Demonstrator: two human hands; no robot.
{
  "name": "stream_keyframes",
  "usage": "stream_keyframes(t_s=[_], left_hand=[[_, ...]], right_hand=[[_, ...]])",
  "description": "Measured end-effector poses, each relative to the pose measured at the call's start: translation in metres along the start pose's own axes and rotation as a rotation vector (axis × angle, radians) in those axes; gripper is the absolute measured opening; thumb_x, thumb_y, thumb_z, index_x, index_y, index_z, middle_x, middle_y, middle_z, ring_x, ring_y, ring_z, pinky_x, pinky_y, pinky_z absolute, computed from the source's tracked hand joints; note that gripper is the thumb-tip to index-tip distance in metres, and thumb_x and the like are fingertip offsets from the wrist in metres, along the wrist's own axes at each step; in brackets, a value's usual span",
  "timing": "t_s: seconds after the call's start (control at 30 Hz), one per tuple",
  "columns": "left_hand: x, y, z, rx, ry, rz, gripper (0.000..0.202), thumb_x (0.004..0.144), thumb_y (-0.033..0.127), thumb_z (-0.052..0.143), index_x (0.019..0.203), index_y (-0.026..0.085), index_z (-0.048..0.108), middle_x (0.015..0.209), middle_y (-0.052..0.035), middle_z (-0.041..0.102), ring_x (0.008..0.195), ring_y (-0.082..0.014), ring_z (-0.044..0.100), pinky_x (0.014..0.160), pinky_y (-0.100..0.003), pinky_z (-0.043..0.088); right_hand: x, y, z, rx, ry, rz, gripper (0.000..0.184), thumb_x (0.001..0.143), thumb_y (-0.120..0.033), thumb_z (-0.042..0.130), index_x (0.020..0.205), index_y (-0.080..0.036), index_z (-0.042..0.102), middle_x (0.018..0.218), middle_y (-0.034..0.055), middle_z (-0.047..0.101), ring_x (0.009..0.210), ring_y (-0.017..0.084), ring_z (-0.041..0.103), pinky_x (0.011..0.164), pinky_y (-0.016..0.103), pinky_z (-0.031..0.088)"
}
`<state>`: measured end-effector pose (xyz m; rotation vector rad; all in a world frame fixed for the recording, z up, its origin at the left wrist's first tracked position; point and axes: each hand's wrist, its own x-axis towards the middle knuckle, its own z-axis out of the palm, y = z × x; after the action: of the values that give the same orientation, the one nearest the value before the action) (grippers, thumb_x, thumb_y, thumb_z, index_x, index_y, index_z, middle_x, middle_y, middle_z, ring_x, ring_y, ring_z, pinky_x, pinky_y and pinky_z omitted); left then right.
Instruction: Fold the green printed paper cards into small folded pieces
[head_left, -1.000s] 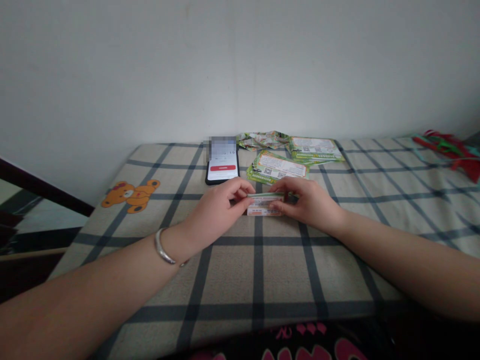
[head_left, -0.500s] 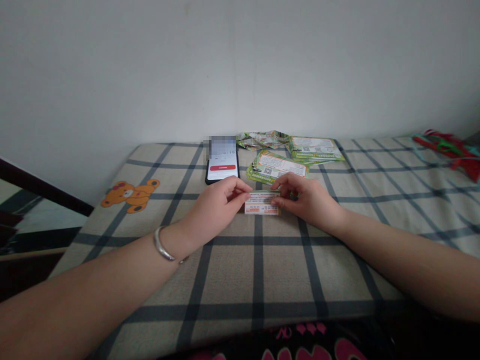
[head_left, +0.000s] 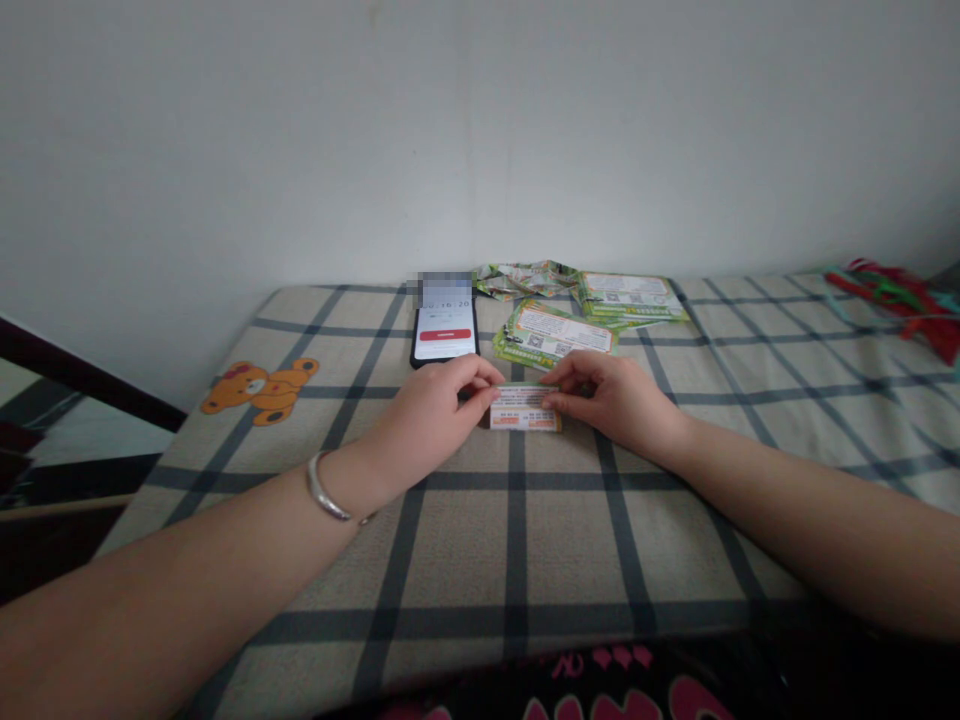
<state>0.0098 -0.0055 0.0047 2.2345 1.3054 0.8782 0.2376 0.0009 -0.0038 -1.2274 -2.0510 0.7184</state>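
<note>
A small printed leaflet (head_left: 525, 408), white with dark text, orange patches and a green upper edge, is held low over the checked cloth. Its left edge is pinched between thumb and fingers of my left hand (head_left: 446, 400), which wears a silver bangle (head_left: 328, 488) at the wrist. Closed on its right edge is my right hand (head_left: 611, 400), thumb in front and fingers behind. Just beyond the leaflet lies a fanned stack of green-and-white leaflets (head_left: 559, 335); my right hand hides its near corner.
A phone (head_left: 445, 335) with a lit screen lies left of the stack. Farther back are crumpled green packaging (head_left: 529, 279) and a second leaflet stack (head_left: 634, 297), near the wall. An orange bear figure (head_left: 262, 390) is at left, red-green fabric (head_left: 911, 310) at far right.
My right fingers have closed more firmly on the leaflet's right edge, and the leaflet shows slightly more of its face. My left hand has barely moved.
</note>
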Motion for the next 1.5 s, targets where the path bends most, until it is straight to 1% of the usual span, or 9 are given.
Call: stream_keyframes(t_s=[0.2,0.37,0.5,0.63,0.8,1.03,1.17,1.37,1.5], left_hand=[[0.0014,-0.0011,0.0008,-0.028,-0.017,-0.016,0.003,0.083,0.017,0.062,0.082,0.018,0.064,0.075,0.0022,0.07,0.069,-0.0125,0.065,0.066,-0.026,0.049],[0.0017,-0.0001,0.0012,-0.034,-0.006,-0.05,0.007,0.082,0.016,0.062,0.079,0.019,0.067,0.077,0.0013,0.071,0.072,-0.0137,0.064,0.069,-0.027,0.049],[0.0036,-0.0013,-0.0007,0.08,0.006,-0.025,0.007,0.08,0.016,0.065,0.078,0.021,0.07,0.08,0.001,0.071,0.08,-0.017,0.063,0.075,-0.031,0.047],[0.0046,-0.0039,-0.0008,0.12,-0.002,0.018,0.006,0.08,0.018,0.066,0.079,0.021,0.07,0.081,0.0008,0.071,0.081,-0.0172,0.062,0.076,-0.032,0.046],[0.0025,-0.0075,0.0015,0.17,-0.018,0.08,0.006,0.081,0.018,0.065,0.079,0.021,0.069,0.08,0.0003,0.07,0.081,-0.0174,0.061,0.075,-0.032,0.046],[0.0017,-0.0069,0.0006,0.302,-0.03,0.198,0.006,0.084,0.018,0.064,0.083,0.019,0.07,0.083,-0.0025,0.071,0.087,-0.0205,0.059,0.081,-0.037,0.047],[0.0009,-0.0065,0.0002,0.364,-0.047,0.245,0.009,0.086,0.018,0.061,0.085,0.017,0.07,0.085,-0.0047,0.07,0.088,-0.022,0.058,0.082,-0.038,0.047],[0.0017,-0.006,-0.0007,0.394,-0.07,0.235,0.008,0.086,0.017,0.061,0.083,0.016,0.068,0.084,-0.0041,0.068,0.087,-0.0212,0.057,0.08,-0.036,0.047],[0.0032,-0.0039,-0.0019,0.433,-0.09,0.218,0.008,0.086,0.02,0.061,0.082,0.018,0.066,0.082,-0.0032,0.067,0.086,-0.0211,0.057,0.079,-0.036,0.046]], right_hand=[[0.0012,0.0013,0.0019,0.07,-0.019,0.056,0.017,0.075,-0.03,0.073,0.08,-0.019,0.061,0.07,-0.0003,0.067,0.06,0.012,0.059,0.053,0.024,0.043],[0.001,-0.0013,0.0006,0.02,-0.015,0.053,0.016,0.076,-0.03,0.073,0.079,-0.02,0.061,0.069,-0.0008,0.066,0.058,0.011,0.056,0.051,0.024,0.041],[0.0025,-0.0028,-0.0006,-0.139,0.001,-0.022,0.013,0.077,-0.028,0.073,0.078,-0.02,0.064,0.07,-0.0007,0.064,0.06,0.011,0.053,0.054,0.025,0.039],[0.0039,-0.0027,-0.0015,-0.262,0.006,-0.097,0.009,0.078,-0.026,0.073,0.079,-0.02,0.066,0.073,0.0002,0.064,0.066,0.013,0.054,0.058,0.025,0.039],[0.0041,-0.0043,-0.0022,-0.306,-0.012,-0.111,0.008,0.079,-0.026,0.072,0.08,-0.02,0.068,0.074,0.0013,0.064,0.069,0.014,0.056,0.061,0.025,0.04],[0.0058,-0.0046,-0.0001,-0.316,-0.039,-0.115,0.007,0.079,-0.026,0.072,0.08,-0.019,0.069,0.071,0.0004,0.064,0.067,0.013,0.055,0.06,0.025,0.039],[0.0065,-0.0044,0.0006,-0.347,-0.05,-0.123,0.008,0.08,-0.026,0.071,0.08,-0.018,0.069,0.072,0.0006,0.064,0.067,0.013,0.054,0.06,0.025,0.038],[0.0072,-0.0013,0.0008,-0.387,-0.044,-0.166,0.007,0.08,-0.025,0.071,0.081,-0.019,0.068,0.074,0.0011,0.064,0.072,0.015,0.055,0.065,0.026,0.039],[0.0064,-0.0008,-0.0005,-0.472,-0.042,-0.234,0.009,0.082,-0.027,0.07,0.084,-0.019,0.068,0.079,0.003,0.064,0.077,0.017,0.055,0.069,0.028,0.04]])
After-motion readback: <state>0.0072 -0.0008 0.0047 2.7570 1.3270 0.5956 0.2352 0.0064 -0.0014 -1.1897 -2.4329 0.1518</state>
